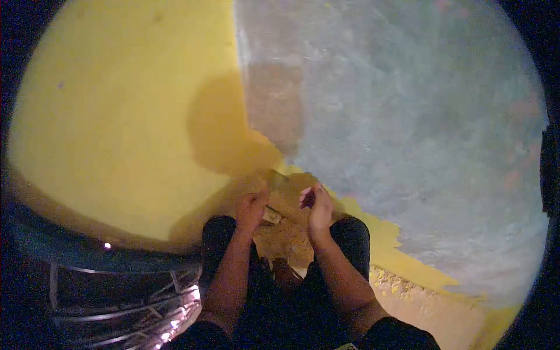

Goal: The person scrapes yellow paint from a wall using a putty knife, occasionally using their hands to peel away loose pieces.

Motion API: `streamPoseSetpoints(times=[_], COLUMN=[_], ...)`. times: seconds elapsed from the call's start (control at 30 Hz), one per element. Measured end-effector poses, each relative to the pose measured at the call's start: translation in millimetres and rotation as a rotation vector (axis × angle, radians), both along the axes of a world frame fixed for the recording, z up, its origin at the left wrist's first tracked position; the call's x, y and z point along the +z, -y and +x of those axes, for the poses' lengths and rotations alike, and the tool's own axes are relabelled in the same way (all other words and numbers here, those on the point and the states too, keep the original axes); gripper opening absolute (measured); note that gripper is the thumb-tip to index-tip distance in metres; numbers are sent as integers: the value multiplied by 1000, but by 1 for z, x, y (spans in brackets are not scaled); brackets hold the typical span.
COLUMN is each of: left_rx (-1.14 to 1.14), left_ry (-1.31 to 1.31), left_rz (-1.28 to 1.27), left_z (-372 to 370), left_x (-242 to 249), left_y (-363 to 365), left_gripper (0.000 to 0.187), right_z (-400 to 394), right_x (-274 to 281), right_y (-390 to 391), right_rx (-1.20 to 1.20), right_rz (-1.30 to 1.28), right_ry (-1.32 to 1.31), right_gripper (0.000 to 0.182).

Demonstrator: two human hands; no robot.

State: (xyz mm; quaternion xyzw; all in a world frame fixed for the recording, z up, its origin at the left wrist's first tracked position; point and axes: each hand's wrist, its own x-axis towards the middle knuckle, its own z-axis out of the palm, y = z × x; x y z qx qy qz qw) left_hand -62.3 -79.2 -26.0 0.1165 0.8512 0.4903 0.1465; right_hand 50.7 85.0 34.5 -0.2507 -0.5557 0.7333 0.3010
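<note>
My left hand (251, 212) is closed above my left knee, its fingers blurred. What it holds, if anything, is hidden. Just right of it, a small pale item (271, 216) with a dark edge shows between my knees; whether the hand touches it I cannot tell. My right hand (317, 207) is curled near my right knee. A dark red patch shows inside its fingers; I cannot tell whether it is an object or shadow. The two hands are apart. Beyond them lies a surface painted yellow (128, 116) on the left and bluish grey (396, 128) on the right.
Metal bars (96, 318) and bright spots of light show at the lower left, past the dark edge of the yellow area. A rough, pale ledge (426, 303) lies at the lower right. Shadows fall on the painted surface ahead of my hands.
</note>
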Motion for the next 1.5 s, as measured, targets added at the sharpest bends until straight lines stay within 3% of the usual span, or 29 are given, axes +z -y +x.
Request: streamPoseSetpoints(times=[0.03,0.1,0.13,0.2,0.23,0.3,0.43,0.5,0.53,0.6,0.73,0.8,0.9,0.93,1.0,1.07,1.13,1.2,1.27,1.3,1.37,1.47,1.5], left_rx=[-33,90,43,-6,-34,110,-62,-369,-370,-33,15,-73,-192,-201,-461,-682,-104,55,137,131,170,-22,53], left_ry=[-4,67,77,250,268,229,195,409,396,-230,-345,-123,200,183,-179,-532,-106,-326,49,53,116,57,-26], left_rz=[-11,477,442,982,947,504,532,683,682,374,418,137,-286,-281,-682,-906,-178,-32,166,149,883,816,620], left_z=[4,4,-2,-13,-14,-23,-4,-3,0,2,2,4,11,10,2,-14,-20,-22,-15,-11,-5,6,25], left_x=[9,21,27,42,15,-56,-37,-13,-21,-87,-119,-113,-103,-125,-178,-169,-113,-92,-58,-35,11,38,35], left_y=[5,15,15,9,-1,-26,-39,-28,-36,-55,-44,-32,-11,-4,-5,-12,-7,-2,17,25,18,-10,-25], left_gripper=[51,36,36,24,24,22,24,26,26,31,34,37,44,44,53,59,53,44,38,38,34,30,27], right_z=[1,-1,-4,-8,-3,-4,-5,-2,-2,-5,6,-1,2,-5,-19,-5,3,6,5,7,7,8,9], right_x=[4,8,7,-1,-4,0,3,7,7,-8,20,18,12,-7,-42,-9,10,12,17,18,20,24,25], right_y=[1,2,2,1,2,3,8,5,3,1,9,13,11,9,5,12,7,1,-5,-4,0,-8,-8], right_rx=[-33,-59,-109,-82,-120,-42,-98,-71,-67,-103,-64,-198,-112,-122,-233,-223,-216,-159,-187,-200,-206,-188,-169], right_rz=[-11,-57,-88,62,34,-119,-115,-84,-83,-41,-141,-160,-124,-117,82,23,-47,-124,-101,-72,-134,-167,-184], right_ry=[-4,-71,-71,-137,-133,-41,-178,-122,-133,-57,-66,-159,-192,-208,-136,-183,-231,-180,-197,-208,-188,-154,-148], right_gripper=[41,41,41,42,42,42,42,41,41,41,40,37,33,33,31,31,32,32,32,32,32,32,32])
